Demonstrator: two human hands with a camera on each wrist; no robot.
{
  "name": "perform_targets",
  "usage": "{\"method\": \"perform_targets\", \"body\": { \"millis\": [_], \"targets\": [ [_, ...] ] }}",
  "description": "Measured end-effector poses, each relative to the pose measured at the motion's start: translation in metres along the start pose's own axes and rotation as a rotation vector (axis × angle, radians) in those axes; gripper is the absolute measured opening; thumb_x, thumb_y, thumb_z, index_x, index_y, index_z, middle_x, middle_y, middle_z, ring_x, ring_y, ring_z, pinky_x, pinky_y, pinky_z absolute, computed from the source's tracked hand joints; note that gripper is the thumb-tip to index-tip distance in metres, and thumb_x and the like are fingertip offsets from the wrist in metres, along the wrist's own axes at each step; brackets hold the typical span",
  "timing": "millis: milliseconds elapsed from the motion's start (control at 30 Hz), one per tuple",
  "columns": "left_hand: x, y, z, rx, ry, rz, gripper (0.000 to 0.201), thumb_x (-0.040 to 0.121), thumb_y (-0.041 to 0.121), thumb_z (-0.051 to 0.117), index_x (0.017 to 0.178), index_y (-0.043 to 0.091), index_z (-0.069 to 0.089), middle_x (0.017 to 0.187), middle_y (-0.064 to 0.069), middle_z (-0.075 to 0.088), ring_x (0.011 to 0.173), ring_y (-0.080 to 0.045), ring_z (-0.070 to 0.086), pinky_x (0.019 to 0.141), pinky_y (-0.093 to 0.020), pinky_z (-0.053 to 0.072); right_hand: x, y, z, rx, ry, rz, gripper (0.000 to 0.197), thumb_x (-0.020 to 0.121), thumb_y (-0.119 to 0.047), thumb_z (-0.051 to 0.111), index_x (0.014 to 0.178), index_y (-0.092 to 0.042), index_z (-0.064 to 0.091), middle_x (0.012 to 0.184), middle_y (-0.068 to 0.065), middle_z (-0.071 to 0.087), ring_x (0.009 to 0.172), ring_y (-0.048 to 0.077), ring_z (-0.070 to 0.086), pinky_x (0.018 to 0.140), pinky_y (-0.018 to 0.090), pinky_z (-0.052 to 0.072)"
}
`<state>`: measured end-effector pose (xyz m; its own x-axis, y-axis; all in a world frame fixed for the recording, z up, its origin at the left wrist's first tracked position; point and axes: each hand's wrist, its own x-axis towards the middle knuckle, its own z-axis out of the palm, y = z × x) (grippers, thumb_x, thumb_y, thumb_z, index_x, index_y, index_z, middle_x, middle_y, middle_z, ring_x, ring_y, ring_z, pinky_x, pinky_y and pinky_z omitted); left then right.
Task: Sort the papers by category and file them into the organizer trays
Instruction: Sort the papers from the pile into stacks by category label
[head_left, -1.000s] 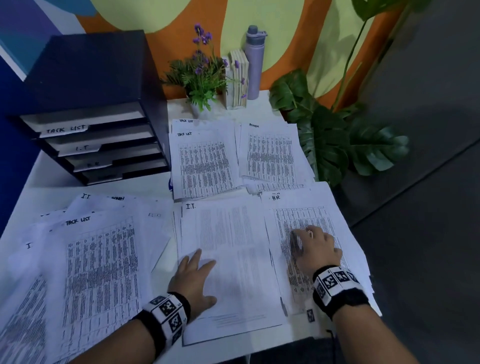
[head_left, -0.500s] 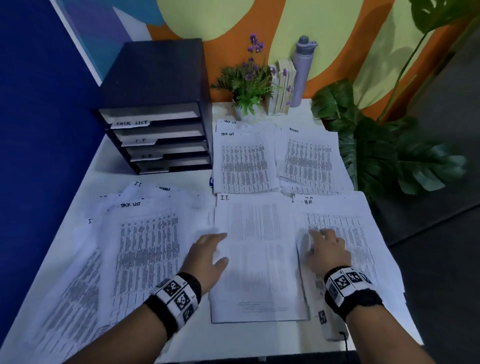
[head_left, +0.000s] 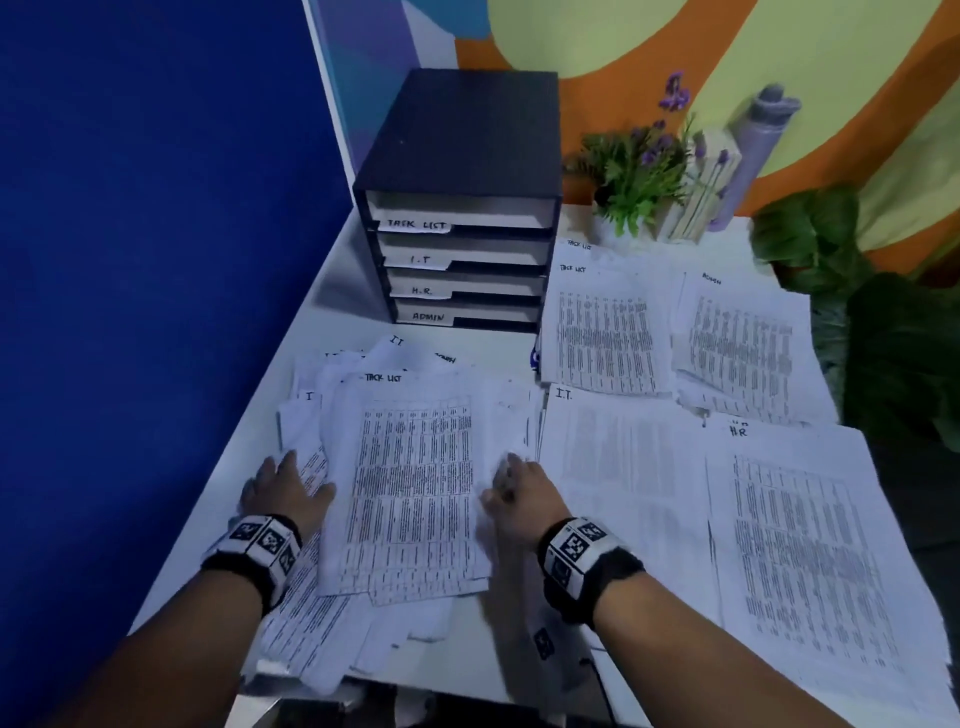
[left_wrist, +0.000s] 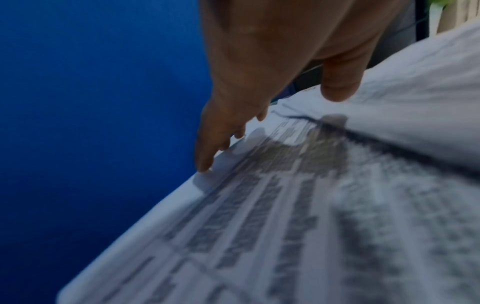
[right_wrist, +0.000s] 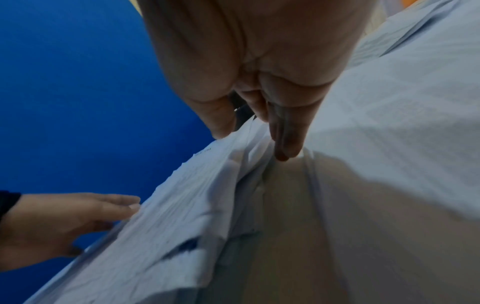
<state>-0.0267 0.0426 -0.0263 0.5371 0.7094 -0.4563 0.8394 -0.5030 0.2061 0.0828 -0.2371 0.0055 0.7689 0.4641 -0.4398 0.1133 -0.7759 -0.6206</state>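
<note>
The fingers of the left hand are straight and a little spread, and their tips touch the left edge of the unsorted pile of papers. The thumb of this hand lies on the top sheets. Nothing is gripped; the hand lies flat against the pile.

The right hand is at the right edge of the same pile. In the right wrist view its fingers are close together and bent down, with the tips between the sheets at the edge, and the thumb presses on the top from the other side. So this hand pinches the edge of the pile.

The top sheet of the pile has the heading "TASK LIST". The pile lies loose and uneven at the front left of the white counter.

To the right of it lie four sorted stacks: the I.T. stack just beside the right hand, the HR stack further right, and behind them the task list stack and the admin stack.

The black organizer stands at the back of the counter, with four trays labelled TASK LIST, I.T, H.R. and ADMIN from top to bottom. Beside it stand a small plant and a grey bottle.
</note>
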Motion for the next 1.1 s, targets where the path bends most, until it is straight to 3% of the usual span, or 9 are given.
{"method": "perform_targets", "body": {
  "millis": [67, 167, 367, 533, 667, 800, 900, 1000, 1100],
  "targets": [
    [0.013, -0.018, -0.002, -0.02, -0.025, 0.018, 0.086, 0.081, 0.065, 0.049, 0.152, 0.027, 0.016, 0.153, -0.011, 0.032, 0.135, -0.037, 0.035, 0.111, -0.051, 0.031, 0.008, -0.008, 0.011, -0.037, -0.035, 0.022, 0.037, 0.089, -0.033, 0.059, 0.113, -0.009, 0.042, 0.115, 0.013, 0.045, 0.097, 0.026, 0.051, 0.088, 0.033, 0.045],
    [0.006, -0.035, -0.005, -0.149, -0.095, 0.029, 0.088, 0.083, 0.05, 0.064, 0.153, 0.031, 0.014, 0.143, -0.017, 0.038, 0.123, -0.035, 0.047, 0.104, -0.043, 0.042, 0.017, -0.02, 0.022, -0.074, -0.052, 0.044, 0.055, 0.088, -0.029, 0.06, 0.132, -0.008, 0.035, 0.128, 0.012, 0.038, 0.114, 0.029, 0.048, 0.096, 0.033, 0.043],
    [-0.017, -0.066, 0.01, -0.259, -0.097, 0.08, 0.095, 0.076, 0.042, 0.075, 0.151, 0.03, 0.018, 0.14, -0.014, 0.043, 0.124, -0.032, 0.046, 0.105, -0.044, 0.041, 0.026, -0.036, 0.039, -0.071, 0.009, 0.075, 0.049, 0.086, -0.029, 0.06, 0.127, -0.01, 0.041, 0.125, 0.009, 0.04, 0.107, 0.027, 0.052, 0.088, 0.03, 0.043],
    [-0.045, -0.072, 0.015, -0.172, -0.122, 0.137, 0.073, 0.079, 0.046, 0.072, 0.142, 0.032, 0.038, 0.148, -0.012, 0.027, 0.135, -0.027, 0.029, 0.111, -0.036, 0.032, 0.021, -0.032, 0.045, 0.059, 0.134, 0.107, 0.041, 0.087, -0.016, 0.054, 0.127, -0.01, 0.044, 0.108, 0.015, 0.061, 0.097, 0.032, 0.06, 0.072, 0.025, 0.039],
    [-0.059, -0.054, -0.002, 0.099, 0.003, 0.135, 0.045, 0.084, 0.055, 0.061, 0.126, 0.042, 0.052, 0.157, 0.001, 0.002, 0.142, -0.026, 0.011, 0.112, -0.045, 0.022, 0.01, -0.017, 0.038, 0.062, 0.279, 0.216, 0.005, 0.087, -0.01, 0.047, 0.087, -0.011, 0.052, 0.074, 0.006, 0.056, 0.072, 0.028, 0.056, 0.062, 0.027, 0.041],
    [-0.055, -0.028, -0.011, 0.075, -0.036, 0.17, 0.04, 0.093, 0.054, 0.043, 0.117, 0.029, 0.062, 0.141, 0.0, 0.038, 0.126, -0.024, 0.034, 0.104, -0.039, 0.033, 0.004, 0.003, 0.03, 0.116, 0.37, 0.264, 0.019, 0.087, -0.013, 0.057, 0.071, -0.011, 0.047, 0.07, 0.009, 0.056, 0.07, 0.028, 0.052, 0.062, 0.028, 0.038],
    [-0.043, -0.011, -0.004, -0.248, -0.204, 0.18, 0.055, 0.095, 0.057, 0.03, 0.107, 0.016, 0.065, 0.113, -0.007, 0.064, 0.101, -0.024, 0.057, 0.091, -0.03, 0.043, -0.003, 0.013, 0.031, 0.369, 0.36, 0.298, 0.011, 0.085, -0.006, 0.059, 0.075, -0.007, 0.055, 0.071, 0.014, 0.061, 0.066, 0.027, 0.058, 0.065, 0.04, 0.052],
    [-0.032, -0.004, 0.007, -0.667, -0.423, 0.079, 0.067, 0.078, 0.072, 0.045, 0.11, 0.016, 0.064, 0.109, -0.005, 0.069, 0.104, -0.025, 0.063, 0.097, -0.041, 0.047, -0.015, 0.022, 0.039, 0.57, 0.272, 0.314, 0.007, 0.084, 0.0, 0.056, 0.088, -0.006, 0.056, 0.071, 0.018, 0.059, 0.062, 0.025, 0.057, 0.062, 0.048, 0.055],
    [-0.034, 0.001, 0.012, -0.841, -0.438, 0.065, 0.042, 0.086, 0.03, 0.065, 0.124, 0.016, 0.054, 0.123, -0.002, 0.062, 0.116, -0.023, 0.056, 0.102, -0.036, 0.041, -0.026, 0.023, 0.042, 0.667, 0.151, 0.319, 0.012, 0.083, 0.005, 0.061, 0.09, -0.003, 0.056, 0.07, 0.016, 0.06, 0.06, 0.026, 0.057, 0.063, 0.045, 0.053]
  ]
}}
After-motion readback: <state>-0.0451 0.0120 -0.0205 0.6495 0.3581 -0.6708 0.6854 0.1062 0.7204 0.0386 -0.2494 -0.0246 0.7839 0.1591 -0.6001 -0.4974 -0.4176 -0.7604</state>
